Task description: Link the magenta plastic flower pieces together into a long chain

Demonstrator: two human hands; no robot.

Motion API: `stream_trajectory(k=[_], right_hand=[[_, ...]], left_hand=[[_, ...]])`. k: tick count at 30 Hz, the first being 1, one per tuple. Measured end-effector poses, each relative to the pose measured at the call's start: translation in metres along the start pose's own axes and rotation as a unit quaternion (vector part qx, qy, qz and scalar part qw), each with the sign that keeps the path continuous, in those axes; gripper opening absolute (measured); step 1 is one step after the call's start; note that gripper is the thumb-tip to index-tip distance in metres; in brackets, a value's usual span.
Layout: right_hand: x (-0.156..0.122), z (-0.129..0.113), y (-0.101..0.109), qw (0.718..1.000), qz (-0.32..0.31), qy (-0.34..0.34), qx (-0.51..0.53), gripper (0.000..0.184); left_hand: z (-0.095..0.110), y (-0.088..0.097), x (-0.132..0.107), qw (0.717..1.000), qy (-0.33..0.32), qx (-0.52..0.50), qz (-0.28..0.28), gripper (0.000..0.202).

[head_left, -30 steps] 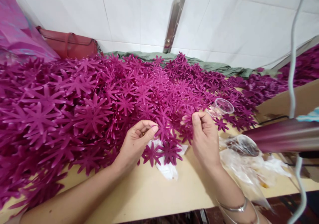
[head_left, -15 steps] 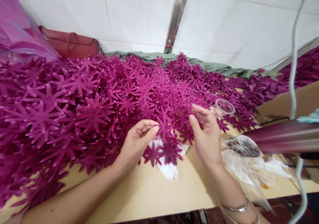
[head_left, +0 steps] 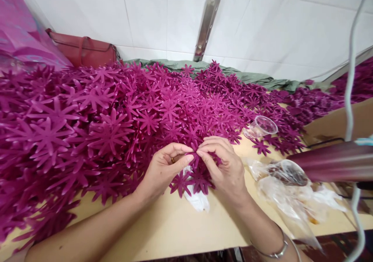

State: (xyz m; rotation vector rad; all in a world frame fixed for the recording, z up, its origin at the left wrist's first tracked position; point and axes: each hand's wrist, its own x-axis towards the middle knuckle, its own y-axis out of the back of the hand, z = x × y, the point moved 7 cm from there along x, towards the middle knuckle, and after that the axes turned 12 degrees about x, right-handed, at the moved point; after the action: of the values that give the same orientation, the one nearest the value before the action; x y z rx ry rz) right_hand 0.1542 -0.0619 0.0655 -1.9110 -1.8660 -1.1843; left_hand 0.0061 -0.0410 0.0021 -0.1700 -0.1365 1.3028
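Note:
A big heap of magenta flower-shaped cutouts point(head_left: 110, 110) covers most of the wooden table point(head_left: 180, 227). My left hand point(head_left: 163, 170) pinches one magenta flower piece point(head_left: 194, 159) between thumb and forefinger at the heap's near edge. Facing it, my right hand point(head_left: 224, 168) has its fingertips closed on the same piece, so both hands meet over it. A few loose flowers point(head_left: 189, 182) lie below on a white scrap point(head_left: 198, 201). On my right wrist sits a silver bangle point(head_left: 276, 250).
A clear plastic cup point(head_left: 260, 126) lies tipped among the flowers to the right. Crumpled clear plastic bags point(head_left: 291, 188) sit at the right, beside a dark maroon bar point(head_left: 332, 165) and a hanging grey cable point(head_left: 351, 110). At the back left stands a red handbag point(head_left: 84, 52), by the tiled wall.
My right hand let go of what it held near the cup, opened, then moved left and closed on the flower piece my left hand pinches. The left hand has barely moved.

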Motion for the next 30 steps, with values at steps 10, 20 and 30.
stream_trajectory(k=[10, 20, 30], right_hand=[[-0.001, 0.005, -0.001, 0.999, -0.019, -0.023, 0.03, 0.006], [-0.001, 0.0, 0.0, 0.999, -0.025, -0.018, 0.043, 0.013], [-0.009, 0.032, 0.017, 0.955, 0.116, -0.219, 0.16, 0.017]], left_hand=[[-0.002, 0.006, -0.001, 0.999, 0.011, 0.01, 0.03, 0.014], [-0.003, 0.004, -0.001, 0.999, 0.021, 0.015, 0.02, 0.014], [-0.004, 0.005, -0.002, 0.999, 0.023, 0.006, 0.029, 0.015]])
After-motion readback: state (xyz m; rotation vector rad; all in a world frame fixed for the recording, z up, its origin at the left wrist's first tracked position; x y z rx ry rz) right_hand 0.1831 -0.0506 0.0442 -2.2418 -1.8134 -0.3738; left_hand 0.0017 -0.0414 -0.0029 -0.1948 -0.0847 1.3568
